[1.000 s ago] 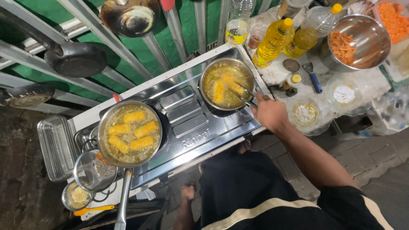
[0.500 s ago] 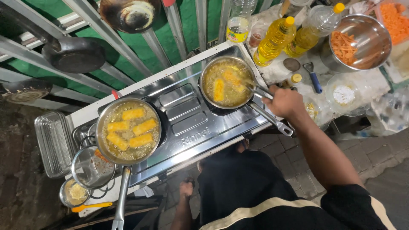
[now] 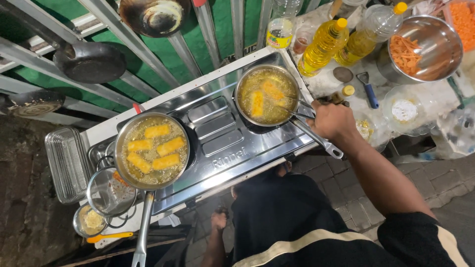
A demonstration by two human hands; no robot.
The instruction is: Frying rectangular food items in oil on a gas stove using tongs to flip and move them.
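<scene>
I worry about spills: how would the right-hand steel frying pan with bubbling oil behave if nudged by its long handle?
The steel frying pan holds oil near its rim, so a nudge would likely slosh it. Its long handle juts past the silver stove, giving leverage to tip or turn it. It is probably heavy for its size, with the yellow rolls afloat.

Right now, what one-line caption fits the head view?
Right hand holds tongs in the right frying pan of oil; the left pan fries four rolls.
</scene>
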